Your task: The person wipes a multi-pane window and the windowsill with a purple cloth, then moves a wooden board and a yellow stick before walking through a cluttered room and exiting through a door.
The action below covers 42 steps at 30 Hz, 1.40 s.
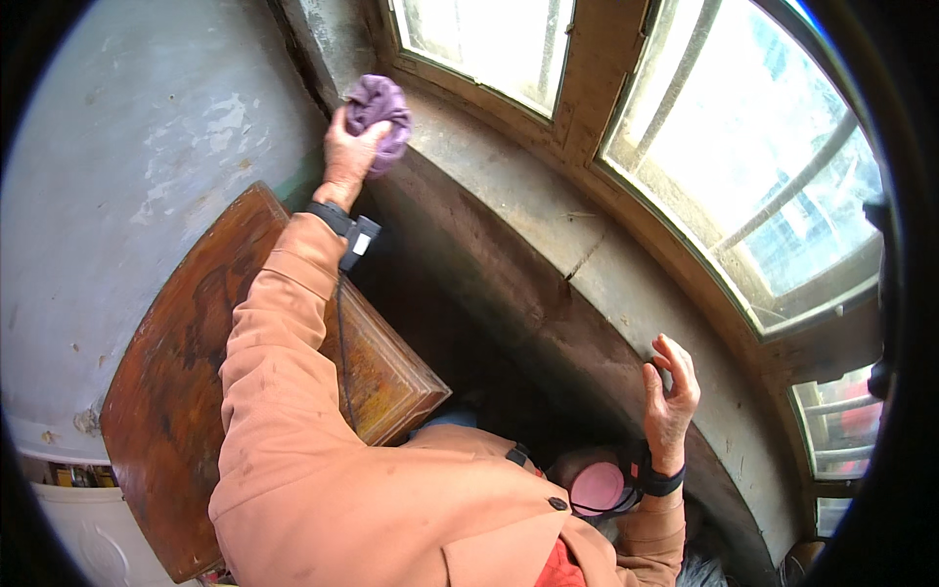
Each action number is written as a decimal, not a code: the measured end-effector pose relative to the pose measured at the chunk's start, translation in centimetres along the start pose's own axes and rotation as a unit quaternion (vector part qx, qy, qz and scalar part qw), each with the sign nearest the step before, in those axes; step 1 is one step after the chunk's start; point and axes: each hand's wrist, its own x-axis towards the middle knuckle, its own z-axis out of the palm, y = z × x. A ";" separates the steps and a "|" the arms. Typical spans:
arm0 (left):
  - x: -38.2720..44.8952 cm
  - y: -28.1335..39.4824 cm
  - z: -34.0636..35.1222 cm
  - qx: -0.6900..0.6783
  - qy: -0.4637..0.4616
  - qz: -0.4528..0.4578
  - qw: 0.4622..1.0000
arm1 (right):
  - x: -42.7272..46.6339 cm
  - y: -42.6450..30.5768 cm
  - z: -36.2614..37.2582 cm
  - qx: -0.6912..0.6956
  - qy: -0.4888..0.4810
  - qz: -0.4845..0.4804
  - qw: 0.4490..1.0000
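Observation:
My left hand [352,152] is stretched out towards the far corner and grips a bunched purple cloth [383,110]. The cloth is beside the end of the window sill [513,191]; whether it touches the sill or the wall I cannot tell. Over the sill's nearer stretch, my right hand [671,396] holds nothing, its fingers curled and apart. Above the sill runs a wooden window frame [587,88] with glass panes [748,147] and bars behind them.
A worn wooden cabinet [183,352] stands under my left arm against the peeling wall [110,183]. Its corner juts towards my body. A pink round lid [597,488] shows near my right wrist. A white container [88,521] is at the lower left. A cable hangs from my left wrist.

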 end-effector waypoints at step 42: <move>-20.9 15.2 16.6 -0.148 -0.437 0.060 0.885 | -3.6 0.8 -2.0 0.031 0.173 0.006 0.984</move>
